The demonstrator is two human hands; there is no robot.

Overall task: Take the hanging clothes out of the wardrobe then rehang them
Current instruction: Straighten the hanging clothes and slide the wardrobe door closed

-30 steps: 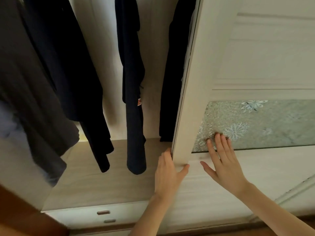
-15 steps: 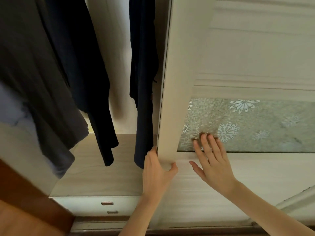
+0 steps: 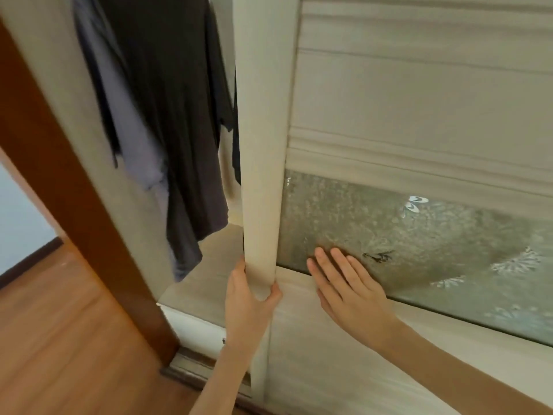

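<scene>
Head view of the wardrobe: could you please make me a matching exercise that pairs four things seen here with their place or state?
Things:
1. left hand
2. right hand
3. dark grey garment
4. wooden floor

Places or states:
A. hangs inside the wardrobe
B. rests with straight fingers on the frosted glass panel
C. lies at the lower left, outside the wardrobe
D. grips the edge of the sliding door

Pairs: 1-D, 2-B, 3-A, 4-C.

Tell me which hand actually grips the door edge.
The left hand: it curls round the edge of the sliding door. The right hand lies flat, fingers straight, on the frosted panel.
</scene>
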